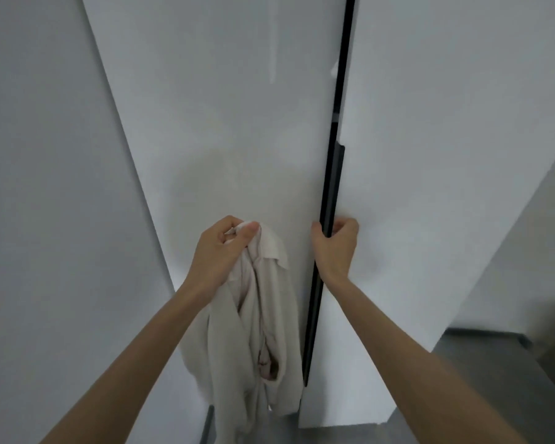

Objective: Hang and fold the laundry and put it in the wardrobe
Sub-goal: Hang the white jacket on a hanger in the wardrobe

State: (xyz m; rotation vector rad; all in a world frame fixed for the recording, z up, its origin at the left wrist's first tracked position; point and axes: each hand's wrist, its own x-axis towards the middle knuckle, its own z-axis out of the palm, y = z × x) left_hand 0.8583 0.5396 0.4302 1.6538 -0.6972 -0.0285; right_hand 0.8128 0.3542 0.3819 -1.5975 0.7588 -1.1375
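Your left hand (223,251) grips the bunched top of a cream shirt (263,341), which hangs before the white wardrobe (221,139); your right hand (335,248) curls its fingers (346,226) round the dark door edge (329,193).

2 arms in view, both bare. Left forearm (135,354) is uncovered from wrist to lower frame edge, and right forearm (414,354) is the same. Both are slim with narrow wrists and look broader toward the bottom edge under the wide lens. Surface is smooth; finer detail is blurred. Left hand (220,251): 1 thumbnail shows, detail soft. Right hand (335,248): back and knuckles show, nails hidden.
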